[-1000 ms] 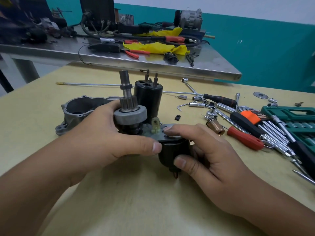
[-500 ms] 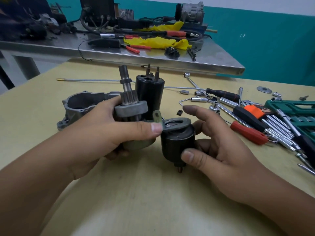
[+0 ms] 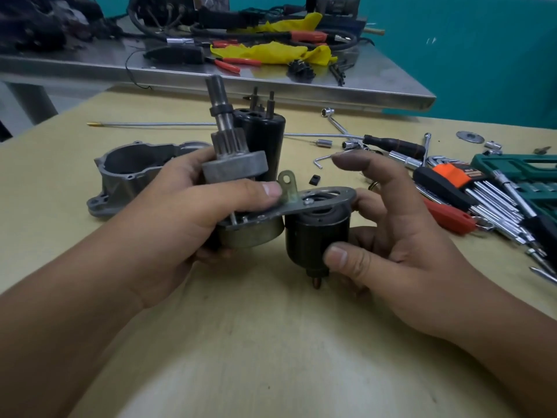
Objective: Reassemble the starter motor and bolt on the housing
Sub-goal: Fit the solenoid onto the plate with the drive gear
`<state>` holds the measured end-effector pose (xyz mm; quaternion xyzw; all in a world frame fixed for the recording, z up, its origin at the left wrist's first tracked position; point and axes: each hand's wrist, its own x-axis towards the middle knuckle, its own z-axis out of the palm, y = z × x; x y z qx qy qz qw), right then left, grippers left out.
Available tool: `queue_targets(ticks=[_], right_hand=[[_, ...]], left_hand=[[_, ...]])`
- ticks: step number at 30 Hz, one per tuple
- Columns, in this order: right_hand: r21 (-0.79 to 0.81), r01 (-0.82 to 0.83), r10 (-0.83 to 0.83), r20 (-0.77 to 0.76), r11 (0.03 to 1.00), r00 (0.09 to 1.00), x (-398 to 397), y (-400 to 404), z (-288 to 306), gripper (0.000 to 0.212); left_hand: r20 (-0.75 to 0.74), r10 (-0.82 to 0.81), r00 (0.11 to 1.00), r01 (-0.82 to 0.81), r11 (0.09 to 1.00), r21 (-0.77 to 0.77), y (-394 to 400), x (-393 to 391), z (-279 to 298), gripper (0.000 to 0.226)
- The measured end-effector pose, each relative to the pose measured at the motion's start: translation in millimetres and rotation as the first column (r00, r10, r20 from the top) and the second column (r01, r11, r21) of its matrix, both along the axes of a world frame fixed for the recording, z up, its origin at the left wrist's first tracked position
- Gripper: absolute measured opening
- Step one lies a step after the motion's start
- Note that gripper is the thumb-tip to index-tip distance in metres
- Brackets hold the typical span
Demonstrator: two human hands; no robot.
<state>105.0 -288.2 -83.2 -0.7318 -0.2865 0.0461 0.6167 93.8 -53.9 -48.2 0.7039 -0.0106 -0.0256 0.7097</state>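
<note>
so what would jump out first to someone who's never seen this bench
The half-built starter motor held up at centre: the left hand grips its shaft end, the right hand cups the black cylinder hanging from the plate. Behind the left hand the bare aluminium housing lies on the yellow table. At right, a scatter of screwdrivers and hex keys.

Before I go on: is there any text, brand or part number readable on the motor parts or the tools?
None can be read.
Orange hex key holder: dark marks, too blurred to read.
Green tool case: no legible lettering.
Starter assembly and housing: no markings visible.
</note>
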Motion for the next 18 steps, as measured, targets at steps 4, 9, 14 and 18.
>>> queue_targets(ticks=[4,9,14,18], right_hand=[[-0.010,-0.041,0.041,0.025,0.999,0.999,0.6,-1.4,1.7,0.069],[-0.017,-0.071,0.071,0.025,0.997,0.997,-0.2,-1.4,4.6,0.066],[-0.053,-0.104,0.105,0.028,0.993,0.994,-1.1,-1.0,6.6,0.061],[-0.078,-0.104,0.108,0.043,0.991,0.993,-1.7,-0.7,7.3,0.059]], left_hand=[[0.039,0.025,0.999,-0.026,0.999,0.020,-0.8,0.9,-0.5,0.022],[0.119,-0.026,0.993,0.013,0.994,0.108,4.5,0.3,3.0,0.043],[0.085,-0.072,0.994,0.054,0.979,0.194,12.2,1.4,3.9,0.053],[0.038,-0.135,0.990,0.121,0.961,0.249,15.9,1.4,6.4,0.054]])
